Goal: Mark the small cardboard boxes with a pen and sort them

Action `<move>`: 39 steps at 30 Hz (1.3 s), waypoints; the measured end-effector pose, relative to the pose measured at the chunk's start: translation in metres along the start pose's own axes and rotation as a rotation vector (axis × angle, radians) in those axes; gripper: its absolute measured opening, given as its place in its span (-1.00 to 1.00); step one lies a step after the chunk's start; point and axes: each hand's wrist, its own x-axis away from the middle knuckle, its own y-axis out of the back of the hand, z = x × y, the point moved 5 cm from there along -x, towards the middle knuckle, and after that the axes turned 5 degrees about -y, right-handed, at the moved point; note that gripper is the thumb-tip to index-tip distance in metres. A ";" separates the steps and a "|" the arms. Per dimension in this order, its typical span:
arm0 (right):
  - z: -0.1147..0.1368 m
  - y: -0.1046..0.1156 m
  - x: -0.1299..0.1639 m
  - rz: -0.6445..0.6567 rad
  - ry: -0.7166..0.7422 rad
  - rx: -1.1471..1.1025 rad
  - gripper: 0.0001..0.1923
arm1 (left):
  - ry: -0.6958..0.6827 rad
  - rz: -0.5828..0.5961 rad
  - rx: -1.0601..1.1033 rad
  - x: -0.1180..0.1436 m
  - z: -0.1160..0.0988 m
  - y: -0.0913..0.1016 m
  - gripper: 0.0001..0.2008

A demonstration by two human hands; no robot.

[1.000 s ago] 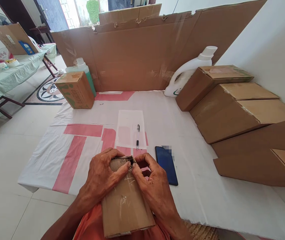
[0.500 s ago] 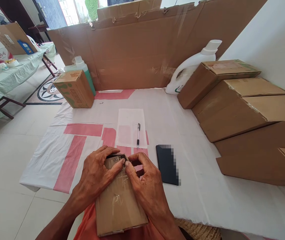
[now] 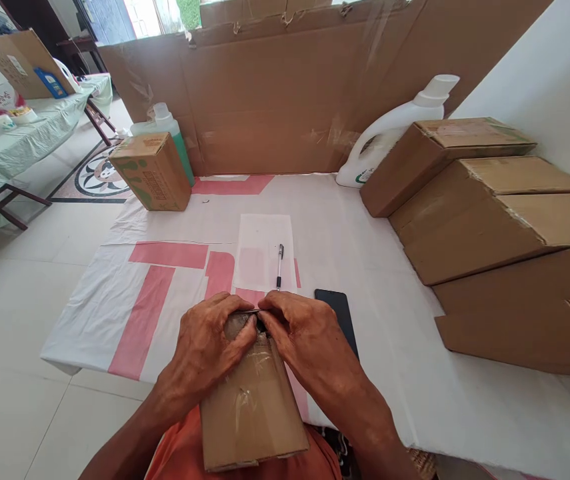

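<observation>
Wide cardboard screen (image 3: 285, 100) stands at the back, a stack of boxes (image 3: 489, 207) along the right, a white sheet (image 3: 389, 267) spread over the floor. Out on it lie a paper (image 3: 262, 250), a pen (image 3: 279, 265) and a dark phone (image 3: 339, 313). Close in, a small taped box (image 3: 252, 407) rests on the person's lap, far end up. Left hand (image 3: 205, 353) clamps that far end, thumb across the top; right hand (image 3: 309, 340) pinches at the flap seam beside it. Looks light and stiff, I'd say, though the glossy tape seems slick. Best grip: the bare cardboard edges and corners.
</observation>
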 end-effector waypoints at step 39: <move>-0.203 -0.005 0.114 -0.183 -0.896 0.381 -0.20 | 0.011 0.025 0.170 0.018 0.043 0.026 -0.53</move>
